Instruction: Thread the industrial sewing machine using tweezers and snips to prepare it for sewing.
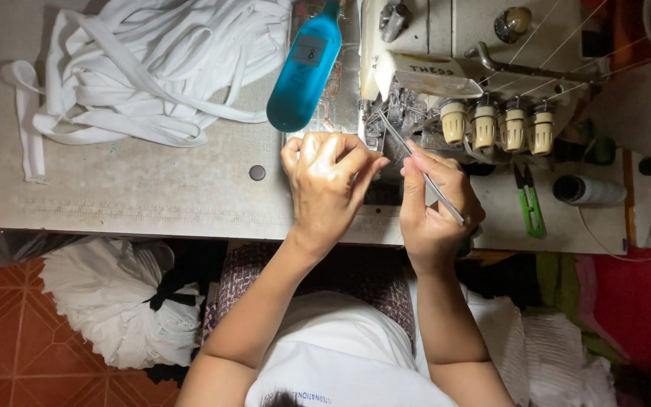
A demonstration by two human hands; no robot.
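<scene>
Head view: right hand [435, 203] pinched tweezers [422, 172] at the sewing machine [446, 90]; left hand [329, 181] curled shut beside it, fingertips pinched together.

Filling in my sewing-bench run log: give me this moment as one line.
left hand: pinched shut by machine | right hand: holds tweezers, tips at sewing machine | white strips, blue bottle on table

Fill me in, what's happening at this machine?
A person sits at a sewing machine. The right hand holds metal tweezers, tips aimed into the machine's front. The left hand is pinched beside it; whether it holds thread is too small to tell. White strips, a blue bottle and green snips lie on the table.
</scene>
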